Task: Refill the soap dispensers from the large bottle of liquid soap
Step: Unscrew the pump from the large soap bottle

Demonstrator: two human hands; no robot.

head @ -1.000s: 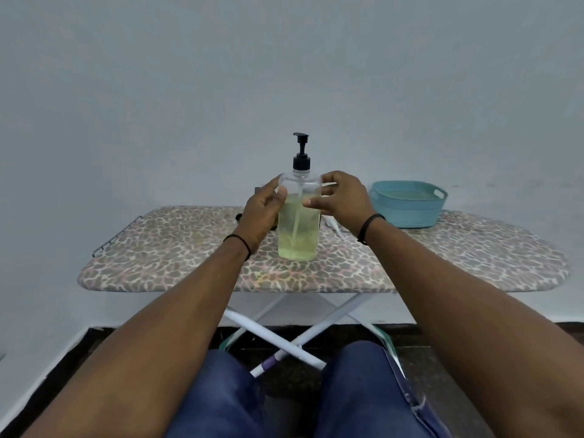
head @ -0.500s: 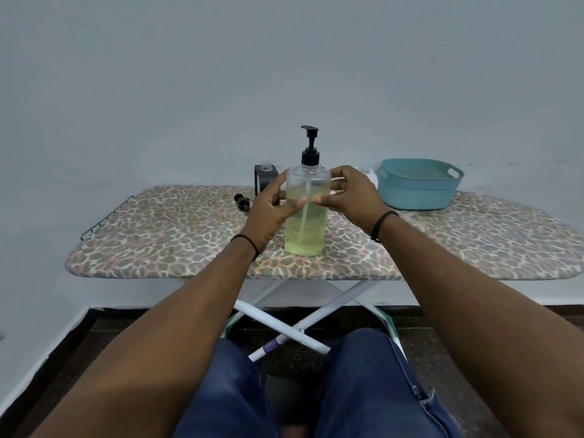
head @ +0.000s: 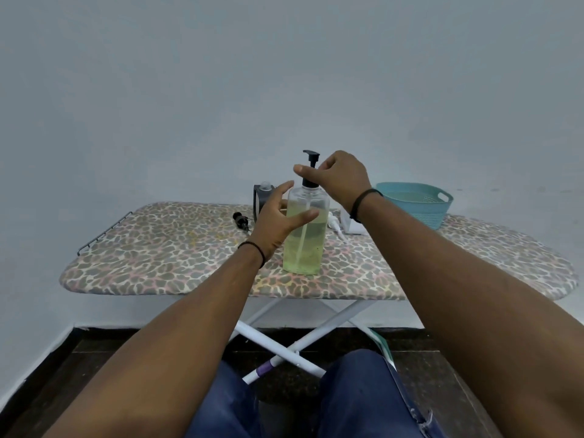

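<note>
Head view: one large clear soap bottle (head: 305, 233), upright on the leopard-print ironing board (head: 164, 248), long axis vertical, roughly two-thirds full of yellow-green liquid, near the board's front edge and about midway along it. Its black pump head (head: 311, 154) tops the neck, nozzle pointing to your left. Your left hand (head: 278, 221) is beside the bottle's left flank, fingers spread and loosely curved; whether they touch the wall you cannot tell. Your right hand (head: 339, 178) is at the pump collar, fingers curled about the neck, index finger extended leftward; whether it grips you cannot tell. Behind the bottle: a small dark dispenser (head: 264, 197), a loose black pump (head: 240, 220) lying flat, a white item (head: 336, 224). Far right: a teal basket (head: 417, 203).
</note>
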